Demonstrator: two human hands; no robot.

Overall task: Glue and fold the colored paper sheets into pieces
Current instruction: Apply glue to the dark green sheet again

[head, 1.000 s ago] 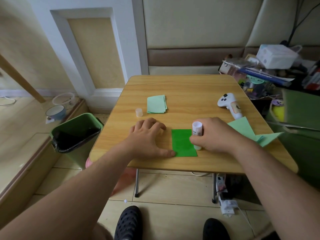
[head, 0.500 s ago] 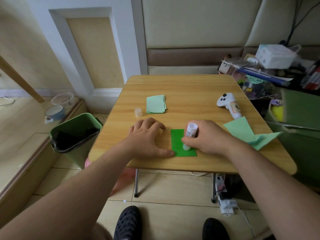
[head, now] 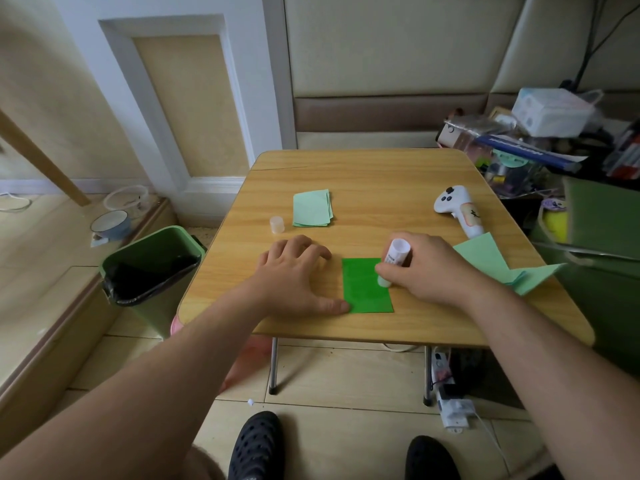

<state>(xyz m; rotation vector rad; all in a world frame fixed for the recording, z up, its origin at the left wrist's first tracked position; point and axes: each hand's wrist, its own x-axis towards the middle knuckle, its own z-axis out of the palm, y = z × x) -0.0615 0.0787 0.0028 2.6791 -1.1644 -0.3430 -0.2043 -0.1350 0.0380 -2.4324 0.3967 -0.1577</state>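
A: Status? Your right hand grips the glue stick on the dark green sheet, near table edge.

B: Your left hand pins its corner flat with the thumb. Advice: light strokes along the edges.

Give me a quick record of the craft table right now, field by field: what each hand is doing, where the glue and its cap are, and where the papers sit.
left hand: rests on table, thumb pressing the near left corner of the dark green sheet
right hand: grips the glue stick, tilted, tip down on the sheet's right part
glue cap: off, standing beyond the left hand
light green stack: right of the cap
light green folded pieces: table's right edge
white controller: far right
table: wooden
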